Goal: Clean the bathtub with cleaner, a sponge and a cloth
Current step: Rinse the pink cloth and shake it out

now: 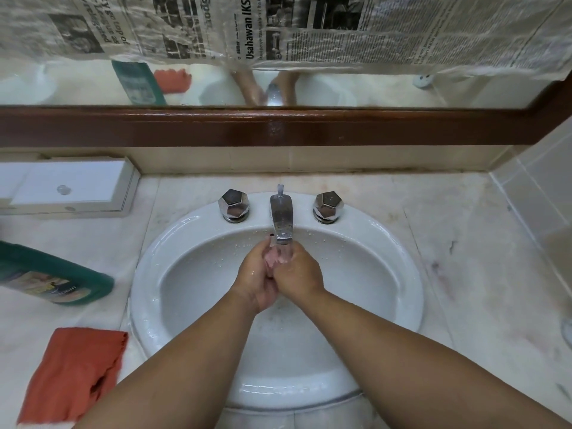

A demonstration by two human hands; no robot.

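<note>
Meeting under the tap (pixel 281 218) over the sink (pixel 402 274), the left hand (pixel 258 280) and right hand (pixel 298 274) press together, fingers overlapped so their curl cannot be told, while the cleaner (pixel 55 280) sits on the counter (pixel 464 243) at left, the cloth (pixel 71 373) nearer, beside the sink.

Bare left hand (pixel 258 283) and bare right hand (pixel 297 274), both wet, on 2 bare forearms (pixel 192 351).

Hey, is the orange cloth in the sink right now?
No, the orange cloth lies on the counter to the left of the sink, outside the basin.
</note>
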